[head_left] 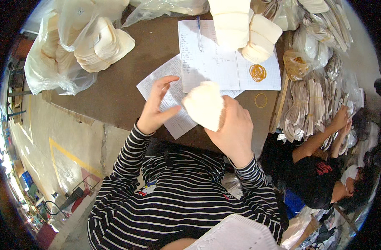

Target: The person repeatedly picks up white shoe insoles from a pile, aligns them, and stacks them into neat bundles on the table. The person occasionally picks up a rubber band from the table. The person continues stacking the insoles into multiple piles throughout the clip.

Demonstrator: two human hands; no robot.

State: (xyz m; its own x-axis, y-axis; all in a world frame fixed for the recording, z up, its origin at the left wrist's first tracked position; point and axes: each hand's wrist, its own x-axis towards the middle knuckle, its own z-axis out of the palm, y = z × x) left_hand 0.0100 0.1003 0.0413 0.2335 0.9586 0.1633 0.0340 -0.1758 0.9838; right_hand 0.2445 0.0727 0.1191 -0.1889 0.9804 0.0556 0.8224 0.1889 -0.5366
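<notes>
My right hand grips a stack of cream-coloured flat pieces over the near part of the brown table. The stack is slightly blurred, and its material I cannot make out. Just left of it, my left hand is raised with thumb and fingers apart, holding nothing. Beneath both lie a printed sheet and an open notebook with a pen on it. Two more cream stacks rest on the notebook's far right part. A heap of rubber bands sits nearby on the page.
A single rubber band lies on the brown table. Plastic bags and a fanned cream stack stand at the far left. Banded bundles of pale strips fill the right side, where another person works.
</notes>
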